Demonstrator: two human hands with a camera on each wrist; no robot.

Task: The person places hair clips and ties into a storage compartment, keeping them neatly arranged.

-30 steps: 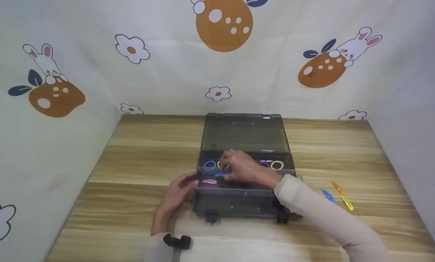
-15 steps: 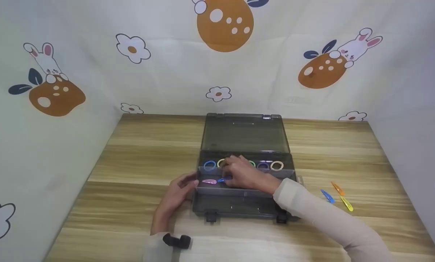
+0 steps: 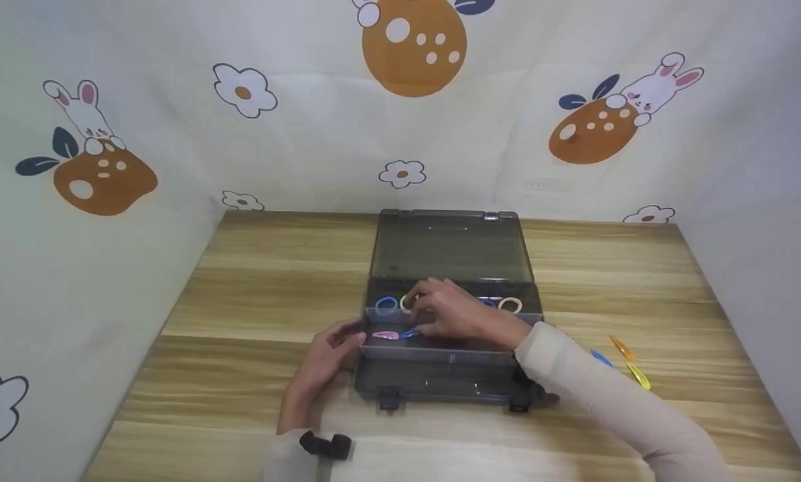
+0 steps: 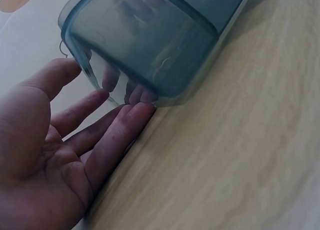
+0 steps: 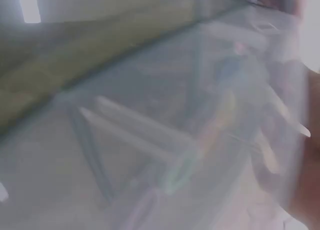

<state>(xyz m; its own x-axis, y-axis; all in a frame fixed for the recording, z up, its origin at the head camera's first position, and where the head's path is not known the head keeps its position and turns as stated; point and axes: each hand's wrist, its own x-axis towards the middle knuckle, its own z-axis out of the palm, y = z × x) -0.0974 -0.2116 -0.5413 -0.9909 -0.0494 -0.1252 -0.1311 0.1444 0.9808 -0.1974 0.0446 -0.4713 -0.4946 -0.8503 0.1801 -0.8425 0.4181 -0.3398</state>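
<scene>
In the head view a dark see-through plastic case [image 3: 434, 371] lies with its lid [image 3: 451, 248] raised. A pink snap hair clip [image 3: 386, 335] rests in its middle compartment. Beside that clip is a blue hair clip [image 3: 407, 334], with the thumb of my right hand [image 3: 457, 313] right at its end. The right index finger stands apart from the thumb, above the clip. Extended fingers of my left hand [image 3: 328, 355] touch the case's left side, also seen in the left wrist view, where the fingertips meet the wall [image 4: 150, 55]. The right wrist view is blurred.
Several ring-shaped hair ties, among them a blue one [image 3: 377, 306] and a cream one [image 3: 520, 305], stand in the rear compartment. Right of the case lie an orange clip [image 3: 621, 348], another blue clip [image 3: 602, 359] and a yellow clip [image 3: 638, 375]. A patterned cloth [image 3: 307, 147] hangs behind.
The blue clip has come down and forward to beside the pink clip. My right fingers have spread apart and the hand has shifted slightly right. My left hand has stayed in place.
</scene>
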